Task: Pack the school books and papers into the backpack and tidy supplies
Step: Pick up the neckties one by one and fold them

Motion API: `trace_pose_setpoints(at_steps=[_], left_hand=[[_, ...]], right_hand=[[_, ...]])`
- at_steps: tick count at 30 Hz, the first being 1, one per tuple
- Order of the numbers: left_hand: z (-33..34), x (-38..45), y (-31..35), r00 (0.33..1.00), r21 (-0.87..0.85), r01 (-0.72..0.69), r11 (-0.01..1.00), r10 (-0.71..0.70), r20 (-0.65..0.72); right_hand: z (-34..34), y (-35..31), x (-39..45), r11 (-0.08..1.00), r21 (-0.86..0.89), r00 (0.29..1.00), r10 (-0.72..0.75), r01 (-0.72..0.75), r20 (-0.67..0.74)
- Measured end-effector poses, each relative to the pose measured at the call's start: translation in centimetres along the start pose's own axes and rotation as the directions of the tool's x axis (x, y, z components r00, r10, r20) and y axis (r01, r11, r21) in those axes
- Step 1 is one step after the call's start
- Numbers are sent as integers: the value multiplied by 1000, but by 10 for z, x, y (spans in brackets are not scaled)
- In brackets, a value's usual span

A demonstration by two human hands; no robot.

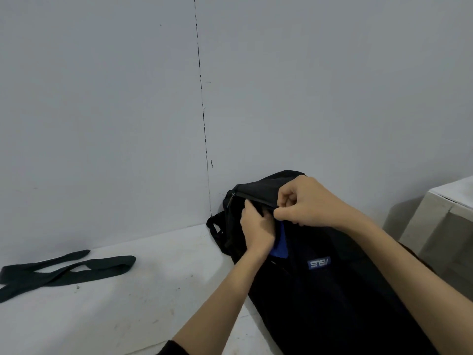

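A black backpack with a small blue logo patch lies on the white surface, its top end against the grey wall. My left hand grips the dark fabric near the top zipper line. My right hand pinches something small at the zipper, just right of the left hand; the pull itself is hidden under my fingers. A strip of blue lining shows below the zipper between the two hands. No books or papers are in view.
A black strap lies loose on the white surface at the left. The grey wall stands right behind the bag. A pale box or block sits at the right edge.
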State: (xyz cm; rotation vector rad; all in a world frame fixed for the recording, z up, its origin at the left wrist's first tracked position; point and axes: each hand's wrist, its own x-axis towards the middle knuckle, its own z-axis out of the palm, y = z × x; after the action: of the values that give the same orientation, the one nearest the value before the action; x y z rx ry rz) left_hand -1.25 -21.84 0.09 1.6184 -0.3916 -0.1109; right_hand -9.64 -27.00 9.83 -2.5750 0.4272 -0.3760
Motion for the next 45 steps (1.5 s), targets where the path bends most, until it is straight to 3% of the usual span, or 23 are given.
trace_pose_setpoints(at_steps=[5,8,10,13,15,16,17,20,22,28,31,33,37,39,41,43,45], left_hand=[[8,-28,16,983,-283,181,942,-177,41],[-4,-24,9,958,-193,209,959,-161,236],[-19,-21,4,887,-65,255,965,-206,414],[-43,-25,2,708,69,311,948,-280,648],[-53,-28,0,624,128,309,943,-302,720],[-55,-29,-2,616,119,328,937,-307,725],[-57,-29,-3,638,85,351,932,-305,707],[-56,-23,-9,812,6,322,947,-279,513],[-55,-25,-10,864,-32,297,954,-255,433],[-60,-35,-2,764,-62,372,926,-268,587],[-86,-34,-6,744,-7,354,935,-278,607],[-109,-34,-10,771,69,262,963,-252,585],[-168,-32,-20,857,202,175,964,-250,451],[-203,-27,-30,887,277,195,941,-289,360],[-241,-18,-44,920,345,226,911,-316,233],[-280,-8,-62,960,468,211,858,-273,68],[-318,1,-81,981,610,185,771,-183,-67]], right_hand=[[2,-3,0,1000,-15,1000,-10,10,5],[1,-2,-1,1000,0,1000,-2,2,21],[0,0,-1,1000,24,999,12,-13,38],[4,2,1,999,34,998,22,-24,57],[9,2,0,1000,12,997,20,-21,74],[12,2,-1,1000,0,997,17,-17,79],[14,2,-2,1000,-12,997,14,-13,79],[19,2,-5,1000,-29,997,9,-7,77],[21,4,-6,1000,3,996,14,-14,85],[37,15,-12,999,23,993,21,-24,114],[50,24,-16,992,-121,989,63,-47,135],[56,21,-20,969,-244,992,64,-36,108],[69,-2,-19,848,-529,994,-79,26,-77],[85,-16,-10,765,-642,933,-269,55,-240],[99,-40,-4,772,-626,872,-378,112,-310],[126,-59,10,782,-591,896,-388,197,-215],[167,-78,29,855,-426,942,-336,296,-18]])
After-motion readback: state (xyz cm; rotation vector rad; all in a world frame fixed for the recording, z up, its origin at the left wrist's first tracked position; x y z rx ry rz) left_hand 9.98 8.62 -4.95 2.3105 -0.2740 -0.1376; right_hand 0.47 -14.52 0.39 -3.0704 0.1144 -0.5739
